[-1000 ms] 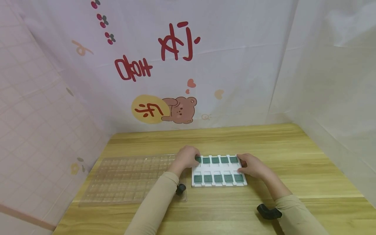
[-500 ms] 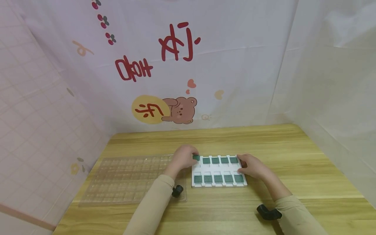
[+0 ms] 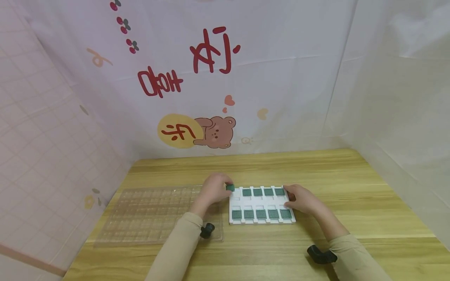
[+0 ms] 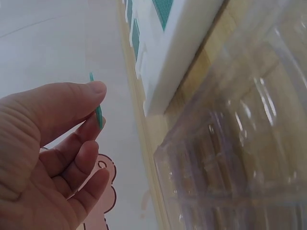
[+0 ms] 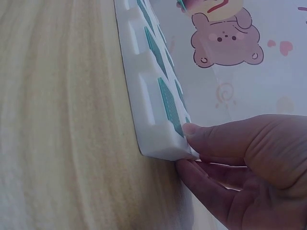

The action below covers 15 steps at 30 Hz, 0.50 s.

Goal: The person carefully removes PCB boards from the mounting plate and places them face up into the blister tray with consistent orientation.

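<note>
The left hand (image 3: 213,189) pinches a small green circuit board (image 3: 230,187) near the far left corner of the white slotted tray (image 3: 260,202), whose right edge the right hand (image 3: 302,198) grips, while a clear compartmented plastic tray (image 3: 151,214) lies toward the wooden table (image 3: 260,253)'s left edge.

Brown bear (image 3: 221,134), red characters (image 3: 227,50) on white backdrop (image 3: 288,86); wood-grain table (image 3: 267,253) below.

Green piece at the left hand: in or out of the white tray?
Out: the left hand pinches the green piece apart from the white tray in the left wrist view; far-left slot is vacant.
</note>
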Available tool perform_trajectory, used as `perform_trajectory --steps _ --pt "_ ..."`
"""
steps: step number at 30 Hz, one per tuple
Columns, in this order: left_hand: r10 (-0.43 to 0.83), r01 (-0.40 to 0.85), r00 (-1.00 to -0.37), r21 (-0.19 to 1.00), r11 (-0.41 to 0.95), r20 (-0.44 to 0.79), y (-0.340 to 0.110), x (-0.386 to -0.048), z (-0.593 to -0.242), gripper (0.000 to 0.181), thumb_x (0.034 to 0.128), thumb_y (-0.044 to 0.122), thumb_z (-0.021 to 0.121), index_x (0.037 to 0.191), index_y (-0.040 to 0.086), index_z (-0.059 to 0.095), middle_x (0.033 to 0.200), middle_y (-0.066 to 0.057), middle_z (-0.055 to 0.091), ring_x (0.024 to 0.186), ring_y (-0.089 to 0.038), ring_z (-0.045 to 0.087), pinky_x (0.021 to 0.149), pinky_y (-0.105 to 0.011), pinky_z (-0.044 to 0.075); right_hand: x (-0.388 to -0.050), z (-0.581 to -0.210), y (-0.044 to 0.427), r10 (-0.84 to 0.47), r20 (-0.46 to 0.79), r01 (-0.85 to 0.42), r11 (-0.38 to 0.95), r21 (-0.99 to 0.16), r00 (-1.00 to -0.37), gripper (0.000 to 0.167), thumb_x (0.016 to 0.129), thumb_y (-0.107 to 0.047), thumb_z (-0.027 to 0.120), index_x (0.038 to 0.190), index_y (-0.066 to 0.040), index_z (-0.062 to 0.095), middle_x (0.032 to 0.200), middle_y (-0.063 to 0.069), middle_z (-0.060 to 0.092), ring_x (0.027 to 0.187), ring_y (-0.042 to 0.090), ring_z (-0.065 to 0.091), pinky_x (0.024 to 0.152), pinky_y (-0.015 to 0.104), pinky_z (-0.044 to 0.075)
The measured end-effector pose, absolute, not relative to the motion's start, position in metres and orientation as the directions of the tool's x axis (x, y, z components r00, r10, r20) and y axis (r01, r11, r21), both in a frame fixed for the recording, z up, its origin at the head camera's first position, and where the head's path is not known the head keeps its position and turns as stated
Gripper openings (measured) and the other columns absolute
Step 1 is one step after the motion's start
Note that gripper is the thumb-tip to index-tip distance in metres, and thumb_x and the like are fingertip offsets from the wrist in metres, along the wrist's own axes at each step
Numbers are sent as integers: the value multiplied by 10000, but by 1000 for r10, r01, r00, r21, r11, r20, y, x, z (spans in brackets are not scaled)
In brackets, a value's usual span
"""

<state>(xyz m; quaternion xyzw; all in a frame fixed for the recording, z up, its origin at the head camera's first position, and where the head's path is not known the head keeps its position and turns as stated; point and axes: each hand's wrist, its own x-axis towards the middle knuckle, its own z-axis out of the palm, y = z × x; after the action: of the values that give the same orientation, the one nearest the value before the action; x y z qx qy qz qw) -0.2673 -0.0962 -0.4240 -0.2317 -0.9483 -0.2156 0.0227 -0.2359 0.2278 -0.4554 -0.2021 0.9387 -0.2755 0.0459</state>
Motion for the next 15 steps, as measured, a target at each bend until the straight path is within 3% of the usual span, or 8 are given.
perform_trajectory --steps 15 --pt "395 416 -909 368 832 134 -136 -269 -425 189 794 95 785 981 95 760 986 -24 691 942 -208 600 872 -392 499 -235 -457 227 -392 14 -336 769 -543 -920 617 828 -57 773 1316 189 488 1066 200 606 903 268 550 836 479 475"
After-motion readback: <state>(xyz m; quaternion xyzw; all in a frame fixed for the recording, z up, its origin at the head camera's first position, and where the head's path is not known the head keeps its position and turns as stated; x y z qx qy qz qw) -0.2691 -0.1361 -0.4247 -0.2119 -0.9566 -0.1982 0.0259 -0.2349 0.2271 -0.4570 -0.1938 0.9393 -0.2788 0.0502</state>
